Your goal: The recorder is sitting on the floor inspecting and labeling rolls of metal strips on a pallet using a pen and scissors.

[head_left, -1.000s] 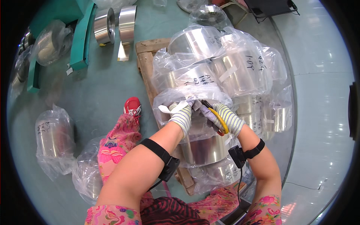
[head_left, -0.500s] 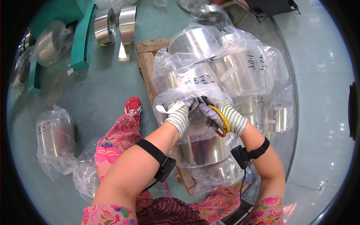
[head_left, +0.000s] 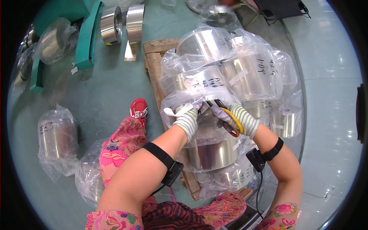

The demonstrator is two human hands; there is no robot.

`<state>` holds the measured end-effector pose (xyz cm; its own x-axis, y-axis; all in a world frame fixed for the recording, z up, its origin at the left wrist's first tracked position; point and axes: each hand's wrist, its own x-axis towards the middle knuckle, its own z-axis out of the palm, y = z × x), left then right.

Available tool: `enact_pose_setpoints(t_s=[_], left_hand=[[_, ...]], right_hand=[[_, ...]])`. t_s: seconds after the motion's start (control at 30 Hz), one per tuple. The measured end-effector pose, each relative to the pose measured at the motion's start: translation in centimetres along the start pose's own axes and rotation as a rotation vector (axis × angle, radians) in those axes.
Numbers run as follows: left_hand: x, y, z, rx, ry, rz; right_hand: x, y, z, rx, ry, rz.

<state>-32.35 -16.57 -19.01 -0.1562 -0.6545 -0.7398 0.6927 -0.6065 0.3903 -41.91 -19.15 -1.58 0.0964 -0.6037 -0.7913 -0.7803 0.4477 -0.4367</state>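
Note:
My left hand [head_left: 188, 122], in a grey-and-yellow striped glove, is closed on the gathered clear plastic bag [head_left: 178, 99] of a metal coil. A white strip [head_left: 173, 111] sticks out beside its fingers. My right hand [head_left: 245, 119], gloved alike, grips a pair of scissors with yellow and red-black handles [head_left: 237, 119]. The dark blades point toward my left hand, at the gathered plastic; their tips are partly hidden. Just below the hands lies a shiny silver coil [head_left: 212, 154], also wrapped in plastic.
Several bagged coils are stacked on a wooden pallet [head_left: 154, 73]. Two bare coils [head_left: 111, 26] stand on the floor at the upper left, near green metal beams [head_left: 86, 42]. Another bagged coil [head_left: 57, 140] stands at the left. A black chair-like frame [head_left: 283, 8] is at the upper right.
The whole view has shifted slightly, so things sit a little further right. My right hand and the scissors have moved slightly right, away from my left hand. Both hands keep their holds.

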Motion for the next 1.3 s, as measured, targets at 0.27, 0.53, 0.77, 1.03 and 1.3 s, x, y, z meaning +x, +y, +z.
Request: enact_pose_setpoints(t_s=[0.27,0.53,0.77,1.03,1.3], left_hand=[[0.4,-0.6,-0.5,0.033,0.021,-0.056],[-2.4,1.7,0.2,0.027,-0.036,-0.079],[-2.3,1.9,0.3,-0.073,-0.122,-0.109],[-3.7,3.1,0.6,-0.091,-0.015,-0.114],[-4.4,3.9,0.7,-0.012,0.006,-0.164]], right_hand=[[2.1,2.4,1.4,0.029,0.0,-0.081],[3.5,3.6,2.0,-0.128,0.161,-0.373],[7.2,9.0,1.9,-0.411,0.336,-0.569],[4.4,3.9,2.2,0.07,0.052,-0.356],[5.9,4.7,1.7,-0.414,0.194,-0.463]])
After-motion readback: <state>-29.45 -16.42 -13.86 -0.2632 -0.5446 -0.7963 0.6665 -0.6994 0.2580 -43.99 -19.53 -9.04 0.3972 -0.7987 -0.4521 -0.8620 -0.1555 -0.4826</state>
